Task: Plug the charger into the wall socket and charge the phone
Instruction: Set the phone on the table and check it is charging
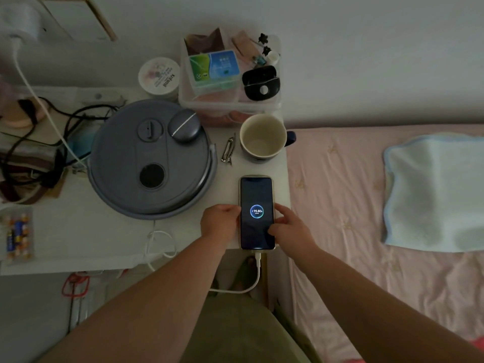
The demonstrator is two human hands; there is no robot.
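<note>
Both forearms are bare, no sleeves showing; below them a garment (pixel 235 334), seemingly olive green in the dim light.

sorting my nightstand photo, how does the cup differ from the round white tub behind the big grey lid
The cup is open and looks empty, with a dark handle on its right; the tub is closed by a printed lid and has no handle. The cup stands just beyond the phone; the tub sits farther back, left of the clear organiser box. Both are round, pale and upright on the white table.
</note>
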